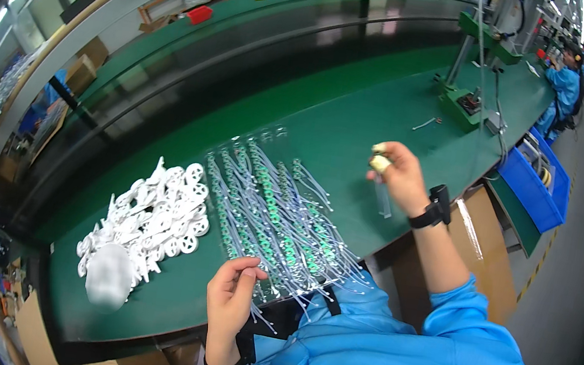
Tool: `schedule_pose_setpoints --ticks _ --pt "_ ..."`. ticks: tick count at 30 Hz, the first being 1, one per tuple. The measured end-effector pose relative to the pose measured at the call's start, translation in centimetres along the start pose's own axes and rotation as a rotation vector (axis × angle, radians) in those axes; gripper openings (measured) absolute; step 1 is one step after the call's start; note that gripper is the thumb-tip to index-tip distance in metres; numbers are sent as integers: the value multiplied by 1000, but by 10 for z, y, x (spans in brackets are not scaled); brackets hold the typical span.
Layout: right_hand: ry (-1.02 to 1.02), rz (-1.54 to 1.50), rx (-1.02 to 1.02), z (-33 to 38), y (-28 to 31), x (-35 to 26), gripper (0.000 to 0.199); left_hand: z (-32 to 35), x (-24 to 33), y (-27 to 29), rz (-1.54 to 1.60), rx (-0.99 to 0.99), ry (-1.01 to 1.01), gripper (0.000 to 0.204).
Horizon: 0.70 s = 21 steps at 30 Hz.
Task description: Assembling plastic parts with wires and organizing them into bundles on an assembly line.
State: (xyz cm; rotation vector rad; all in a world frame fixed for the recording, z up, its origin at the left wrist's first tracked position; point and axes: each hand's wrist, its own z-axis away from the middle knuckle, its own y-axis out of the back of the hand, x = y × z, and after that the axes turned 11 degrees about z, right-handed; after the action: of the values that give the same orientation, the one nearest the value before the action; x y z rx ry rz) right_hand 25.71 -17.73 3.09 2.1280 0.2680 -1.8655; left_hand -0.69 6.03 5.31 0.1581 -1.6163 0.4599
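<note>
My left hand (233, 295) is at the table's near edge, beside the lower left of a spread of wired parts. Its thumb and forefinger are pressed together; what lies between them, if anything, is hidden. Small green circuit boards with grey-blue wires (276, 214) lie there in several slanting rows, wire ends hanging over the edge. To their right, my right hand (403, 179) is raised above the table, fingers pinched, with yellow finger covers (381, 158) on the tips. A blurred, pale greyish strip (383, 201) shows below it; its kind is unclear.
White plastic wheel-shaped parts (154, 208) are heaped at the left, with a blurred white round thing (109, 275) at their near end. A green bench machine (465, 106) stands far right, near a blue bin (537, 180). A co-worker (562, 90) in blue sits beyond.
</note>
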Motion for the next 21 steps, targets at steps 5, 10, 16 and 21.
schedule_pose_setpoints --ticks 5,10,16,21 --pt "-114 357 -40 -25 13 34 16 6 -14 34 14 217 14 16" --pt "-17 733 -83 -30 -10 30 23 12 -31 58 -7 317 -16 14" --pt "150 1021 -18 -20 -18 23 24 14 -61 79 10 393 -68 14" --pt "-171 545 -200 -24 -18 16 17 15 -61 77 58 408 -93 15"
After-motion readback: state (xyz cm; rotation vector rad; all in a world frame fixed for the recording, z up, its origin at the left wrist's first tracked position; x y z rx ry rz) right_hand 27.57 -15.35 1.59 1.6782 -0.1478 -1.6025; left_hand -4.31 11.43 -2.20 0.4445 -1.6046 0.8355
